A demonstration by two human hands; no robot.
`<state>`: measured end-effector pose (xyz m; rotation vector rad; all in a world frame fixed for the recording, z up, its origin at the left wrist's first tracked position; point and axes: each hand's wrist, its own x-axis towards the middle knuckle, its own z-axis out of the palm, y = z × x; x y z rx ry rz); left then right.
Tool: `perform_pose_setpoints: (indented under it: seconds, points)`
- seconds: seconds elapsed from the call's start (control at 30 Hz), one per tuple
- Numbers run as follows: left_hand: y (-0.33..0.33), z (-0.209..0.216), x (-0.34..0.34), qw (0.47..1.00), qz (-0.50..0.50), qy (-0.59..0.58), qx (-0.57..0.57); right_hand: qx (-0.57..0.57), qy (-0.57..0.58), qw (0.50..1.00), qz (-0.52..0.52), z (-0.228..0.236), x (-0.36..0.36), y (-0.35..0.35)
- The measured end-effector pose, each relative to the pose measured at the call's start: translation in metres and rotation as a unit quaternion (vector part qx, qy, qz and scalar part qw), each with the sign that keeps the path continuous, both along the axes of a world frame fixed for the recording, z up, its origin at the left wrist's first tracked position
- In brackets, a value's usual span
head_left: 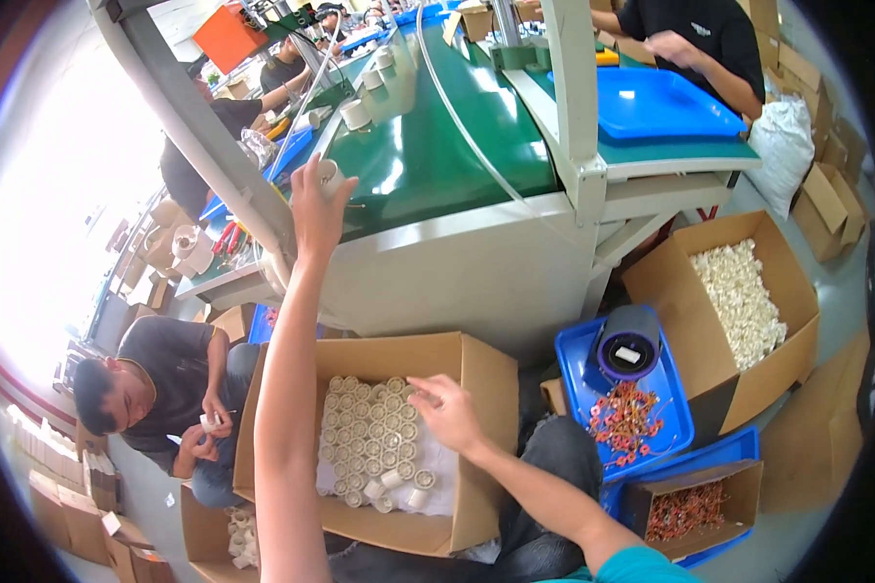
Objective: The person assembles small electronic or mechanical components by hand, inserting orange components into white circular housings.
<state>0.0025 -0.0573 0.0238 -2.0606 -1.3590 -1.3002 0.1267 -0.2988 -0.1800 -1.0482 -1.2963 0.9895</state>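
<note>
My left hand (pixel 318 219) is raised at the near end of the green conveyor belt (pixel 428 146), fingers wrapped round a white plastic cylinder (pixel 330 177). Below, a cardboard box (pixel 486 408) stands in front of me, with rows of similar white cylinders (pixel 365 432) on a pale liner. A few cylinders lie tipped over near its front. Over the right part of these rows hovers my right hand (pixel 447 413), its fingers apart and nothing visible in them. More white cylinders (pixel 355 115) stand along the belt's left side.
To the right, a blue tray (pixel 676 423) carries red-and-orange wired parts and a dark round container (pixel 629 342). Beyond it stands a carton (pixel 685 291) of small white parts. A person (pixel 151 389) sits at left handling a white part. Metal frame posts (pixel 576 117) flank the belt.
</note>
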Motion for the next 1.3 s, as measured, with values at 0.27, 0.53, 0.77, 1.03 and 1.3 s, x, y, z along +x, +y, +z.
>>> perform_pose_setpoints:
  seconds: [0.27,0.53,0.77,1.03,1.3]
  points:
    - [0.060,-0.025,0.000,0.982,0.127,0.111,0.083,-0.003,0.015,0.999,-0.028,0.000,0.017,0.015]
    - [-0.155,-0.208,-0.026,0.991,-0.096,-0.023,0.095,-0.058,0.121,0.989,-0.057,0.019,0.039,0.034]
    - [-0.273,-0.411,-0.044,0.684,-0.131,0.238,-0.677,-0.101,0.123,0.987,-0.004,0.007,0.029,0.028]
    - [-0.313,-0.474,-0.013,0.707,-0.077,0.187,-0.677,-0.090,0.082,0.992,0.027,0.007,0.015,0.029]
    - [-0.324,-0.457,-0.023,0.734,-0.135,0.221,-0.627,-0.065,0.065,0.996,0.019,0.000,0.017,0.015]
